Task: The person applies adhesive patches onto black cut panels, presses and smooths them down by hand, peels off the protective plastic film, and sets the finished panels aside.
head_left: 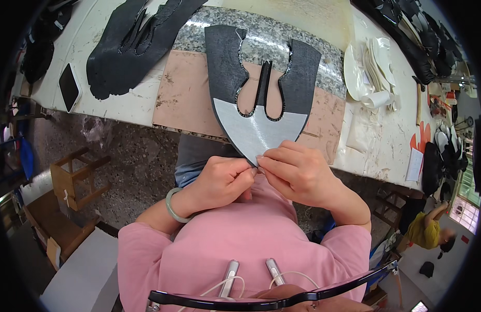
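A flat shoe upper (261,127) lies toward me over the table's near edge. It is black with a light grey backing across its pointed near end, and two cut-outs with dark notched edges flank a narrow black tongue strip. My left hand (225,179), a pale green bangle on its wrist, pinches the near tip from the left. From the right, my right hand (295,169) grips the same tip, thumb and fingers pressed on the grey edge. Both hands almost touch there, and the very end of the tip is hidden between the fingers.
Beneath the upper are a pinkish board (180,93) and a speckled stone slab (196,26). Black uppers (113,62) and a phone (70,88) lie left; pale curved pieces (378,65) lie right. A wooden stool (79,177) stands lower left. Another person (427,231) is far right.
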The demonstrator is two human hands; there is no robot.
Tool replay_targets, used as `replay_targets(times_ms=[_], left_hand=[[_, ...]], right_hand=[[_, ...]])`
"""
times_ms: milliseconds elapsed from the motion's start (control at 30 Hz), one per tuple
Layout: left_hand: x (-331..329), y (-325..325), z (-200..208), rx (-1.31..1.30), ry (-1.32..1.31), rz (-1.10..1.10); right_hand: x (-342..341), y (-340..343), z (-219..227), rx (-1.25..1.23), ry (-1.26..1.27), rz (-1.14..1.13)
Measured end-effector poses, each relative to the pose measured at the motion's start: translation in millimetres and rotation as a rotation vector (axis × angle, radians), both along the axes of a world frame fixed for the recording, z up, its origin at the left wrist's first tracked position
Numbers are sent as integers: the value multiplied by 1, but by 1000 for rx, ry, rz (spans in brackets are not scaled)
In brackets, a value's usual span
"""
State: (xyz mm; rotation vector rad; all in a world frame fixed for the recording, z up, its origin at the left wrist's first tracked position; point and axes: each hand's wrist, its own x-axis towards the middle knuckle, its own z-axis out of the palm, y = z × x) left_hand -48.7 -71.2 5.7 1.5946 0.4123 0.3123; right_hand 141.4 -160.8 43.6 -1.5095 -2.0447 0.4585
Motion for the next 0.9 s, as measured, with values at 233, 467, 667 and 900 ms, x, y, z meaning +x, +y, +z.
replay_targets(times_ms=[233, 467, 667, 900], left_hand=[[3, -2, 5, 115, -32, 71], [7, -3, 10, 94, -12, 120], [7, -7, 1, 431, -65, 115], [-1, -8, 4, 190, -27, 146]], right_hand=[[-4, 2, -13, 49, 156, -57], [-3, -4, -8, 74, 195, -73], [-12, -7, -3, 81, -48, -73], [-8, -7, -16, -114, 347, -178]])
